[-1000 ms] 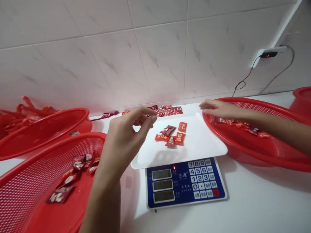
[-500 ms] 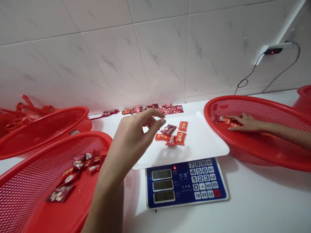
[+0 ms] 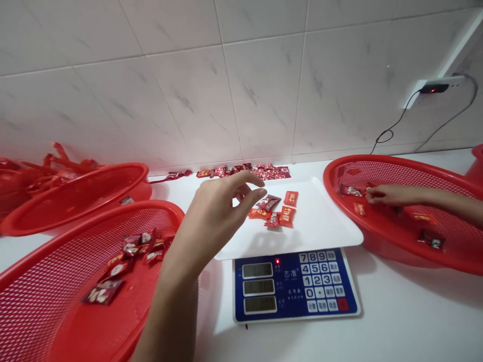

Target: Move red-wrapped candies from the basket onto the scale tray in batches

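Observation:
My left hand (image 3: 222,216) hangs above the left part of a white scale tray (image 3: 313,226). Its fingers curve loosely, with a gap between thumb and forefinger and nothing visible in them. On the tray, just past my fingertips, lie several wrapped candies, among them a dark red one (image 3: 269,203) and an orange-red one (image 3: 287,216). My right hand (image 3: 385,194) reaches into the right red basket (image 3: 377,229). Its fingers are pinched together at a red wrapped candy, mostly hidden by them. A dark red candy (image 3: 350,190) lies beside those fingertips.
The scale's blue keypad panel (image 3: 296,286) faces me. At left stand a red basket (image 3: 86,327) with several candies and another red basket (image 3: 75,201) behind it. A row of candies (image 3: 264,171) lies along the wall. Cables hang from a socket (image 3: 433,89).
My right hand has gone from spread fingers over orange-red packets to a pinch farther back in the basket. My left hand keeps its pose above the tray. The view has shifted slightly.

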The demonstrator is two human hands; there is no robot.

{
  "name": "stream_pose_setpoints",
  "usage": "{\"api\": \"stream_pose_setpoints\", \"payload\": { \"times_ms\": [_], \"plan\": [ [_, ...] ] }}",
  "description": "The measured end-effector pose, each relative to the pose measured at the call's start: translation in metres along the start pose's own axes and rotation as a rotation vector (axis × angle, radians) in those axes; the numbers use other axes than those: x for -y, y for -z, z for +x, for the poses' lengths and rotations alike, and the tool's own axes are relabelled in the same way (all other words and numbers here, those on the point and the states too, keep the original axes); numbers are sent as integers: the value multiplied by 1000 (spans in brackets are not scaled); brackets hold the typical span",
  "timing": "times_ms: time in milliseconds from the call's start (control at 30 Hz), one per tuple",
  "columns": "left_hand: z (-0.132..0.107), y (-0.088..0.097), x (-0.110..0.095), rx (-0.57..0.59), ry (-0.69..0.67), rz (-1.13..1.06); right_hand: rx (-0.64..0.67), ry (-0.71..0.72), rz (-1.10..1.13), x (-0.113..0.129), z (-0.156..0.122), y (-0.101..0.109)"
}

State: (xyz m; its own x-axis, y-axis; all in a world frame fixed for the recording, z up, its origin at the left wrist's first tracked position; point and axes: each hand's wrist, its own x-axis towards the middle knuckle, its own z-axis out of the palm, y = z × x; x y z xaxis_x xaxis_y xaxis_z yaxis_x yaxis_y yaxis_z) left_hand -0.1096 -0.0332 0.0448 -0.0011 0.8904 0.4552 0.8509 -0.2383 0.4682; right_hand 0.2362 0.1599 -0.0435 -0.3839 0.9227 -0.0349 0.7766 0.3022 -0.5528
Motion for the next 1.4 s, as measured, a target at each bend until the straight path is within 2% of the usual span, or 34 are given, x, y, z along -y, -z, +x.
{"api": "stream_pose_setpoints", "payload": {
  "times_ms": [100,167,233,267,333,400,467,567,633,800,967,1033,1100,1200,1300,1400],
  "plan": [
    [0,2,2,-6,2,0,141,-17,-52,37,-8,24],
    [1,1,2,-16,-6,-3,129,0,23,65,-20,37],
    [2,-2,0,-33,-11,-24,55,66,208,94,-36,39],
    [3,-6,-1,-32,-10,-52,35,108,310,108,-44,35],
    [6,-15,-5,6,-3,-163,89,215,534,133,-57,17],
    [10,-27,-7,96,8,-331,178,355,682,153,-62,-8],
    [15,-37,-6,173,12,-457,313,419,751,166,-57,-31],
    [21,-43,1,178,2,-482,454,434,802,172,-40,-53],
    [23,-43,8,165,14,-458,468,443,780,170,-29,-60],
    [26,-43,19,115,55,-424,259,555,606,163,-19,-63],
    [31,-53,20,23,61,-511,175,535,535,163,-19,-57],
    [31,-56,21,12,60,-465,142,507,509,162,-19,-53],
    [31,-57,23,29,55,-352,79,464,499,162,-19,-50],
    [29,-57,22,51,33,-234,-85,428,559,163,-20,-47],
    [25,-57,14,110,8,-347,-208,438,686,166,-22,-48],
    [23,-58,4,212,-15,-488,-231,451,766,171,-25,-52]
  ]
}}
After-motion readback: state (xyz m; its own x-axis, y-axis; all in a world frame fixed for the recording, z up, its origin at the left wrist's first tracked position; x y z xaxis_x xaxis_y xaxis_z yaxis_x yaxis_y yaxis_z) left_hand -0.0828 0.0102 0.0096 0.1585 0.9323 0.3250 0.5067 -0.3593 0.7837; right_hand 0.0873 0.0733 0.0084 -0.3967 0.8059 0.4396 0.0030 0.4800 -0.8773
